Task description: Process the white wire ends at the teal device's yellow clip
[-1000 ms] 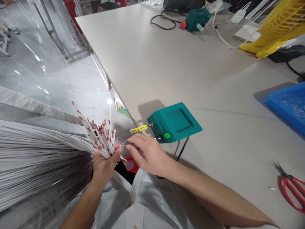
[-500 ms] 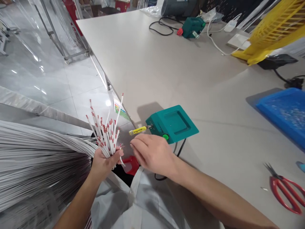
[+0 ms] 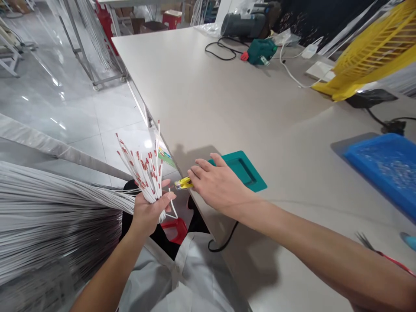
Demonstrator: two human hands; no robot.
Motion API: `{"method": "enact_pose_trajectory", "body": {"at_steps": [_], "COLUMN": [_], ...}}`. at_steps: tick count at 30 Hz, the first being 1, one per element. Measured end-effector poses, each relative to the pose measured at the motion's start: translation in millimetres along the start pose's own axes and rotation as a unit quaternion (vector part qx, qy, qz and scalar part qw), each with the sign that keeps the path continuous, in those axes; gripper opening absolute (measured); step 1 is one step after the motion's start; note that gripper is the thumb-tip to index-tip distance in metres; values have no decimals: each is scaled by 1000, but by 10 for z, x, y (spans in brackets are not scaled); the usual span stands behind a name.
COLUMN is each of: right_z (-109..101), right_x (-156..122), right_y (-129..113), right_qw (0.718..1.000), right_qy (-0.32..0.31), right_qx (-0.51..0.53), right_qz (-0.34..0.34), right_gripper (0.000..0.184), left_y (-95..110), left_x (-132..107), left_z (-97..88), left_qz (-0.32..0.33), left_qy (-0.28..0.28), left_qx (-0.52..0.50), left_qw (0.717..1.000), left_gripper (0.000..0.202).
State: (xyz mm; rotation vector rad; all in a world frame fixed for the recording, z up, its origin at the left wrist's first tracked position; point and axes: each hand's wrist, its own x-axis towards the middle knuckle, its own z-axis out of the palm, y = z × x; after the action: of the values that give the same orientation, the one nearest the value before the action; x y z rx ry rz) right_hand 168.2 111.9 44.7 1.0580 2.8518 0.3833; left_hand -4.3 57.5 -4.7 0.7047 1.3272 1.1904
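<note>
My left hand [image 3: 150, 212] is closed round a bundle of white wires with red tips [image 3: 143, 175], held upright just off the table's near edge. The wires trail away to the left as a thick white sheaf [image 3: 48, 208]. My right hand [image 3: 217, 184] lies over the front of a small teal box [image 3: 247, 171] on the table, its fingers at the yellow piece [image 3: 182, 183] sticking out of the box's left side. Whether those fingers pinch the yellow piece or a wire I cannot make out.
A blue tray [image 3: 386, 167] stands at the right, red scissors [image 3: 383, 251] near the front right edge. Far back lie a second teal box [image 3: 261, 51], black and white cables, a dark machine [image 3: 247, 24] and a yellow basket [image 3: 370, 52]. Tiled floor lies left of the table edge [image 3: 143, 112].
My right hand moved away from the wire bundle up to the yellow piece on the teal box, now covering the box's front. The left hand raised the bundle slightly.
</note>
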Motion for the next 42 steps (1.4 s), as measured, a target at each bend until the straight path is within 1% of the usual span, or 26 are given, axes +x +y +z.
{"method": "enact_pose_trajectory", "body": {"at_steps": [4, 6, 10, 14, 19, 21, 23, 24, 27, 28, 29, 34, 39, 40, 42], "right_z": [-33, -51, -65, -47, -52, -48, -27, -10, 41, 52, 59, 52, 16, -1, -41], "right_x": [54, 82, 130, 140, 130, 120, 103, 93, 61, 52, 45, 30, 37, 34, 14], "right_y": [34, 49, 70, 75, 85, 90, 93, 93, 93, 92, 91, 90, 106, 103, 69], "right_qw": [1000, 998, 995, 996, 996, 996, 997, 998, 997, 997, 997, 996, 996, 995, 991], "right_qy": [-21, -44, -77, -69, -63, -62, -49, -40, -18, -14, -12, -1, -3, 6, 50], "right_qx": [4, 15, 37, 41, 40, 39, 47, 54, 71, 73, 74, 85, 85, 94, 125], "right_qz": [-18, -32, -50, -45, -56, -50, -33, -23, -7, -6, -7, -10, 11, 13, 11], "right_gripper": [14, 12, 17, 19, 21, 19, 11, 12, 48, 56, 61, 61, 65, 67, 65], "left_y": [-6, -4, 25, 46, 15, 5, 6, 10, 27, 32, 37, 42, 62, 70, 82], "left_x": [20, 23, 10, 6, 51, 70, 78, 77, 58, 50, 42, 19, -36, -53, -86], "left_z": [39, 52, 71, 87, 82, 76, 75, 76, 80, 79, 78, 43, -13, -25, -55], "left_qz": [-3, -4, -2, -2, 1, -1, 2, 5, 7, 3, -1, 1, 13, 12, 14], "left_qy": [15, 13, 10, 12, 10, 3, 3, 6, 15, 17, 18, 26, 29, 30, 38], "left_qx": [-3, 19, 75, 108, 131, 136, 145, 151, 157, 156, 155, 173, 162, 156, 142], "left_qw": [1000, 1000, 997, 994, 991, 991, 989, 989, 987, 988, 988, 985, 986, 987, 989], "left_gripper": [40, 41, 41, 38, 37, 37, 38, 38, 38, 37, 36, 37, 38, 38, 36]}}
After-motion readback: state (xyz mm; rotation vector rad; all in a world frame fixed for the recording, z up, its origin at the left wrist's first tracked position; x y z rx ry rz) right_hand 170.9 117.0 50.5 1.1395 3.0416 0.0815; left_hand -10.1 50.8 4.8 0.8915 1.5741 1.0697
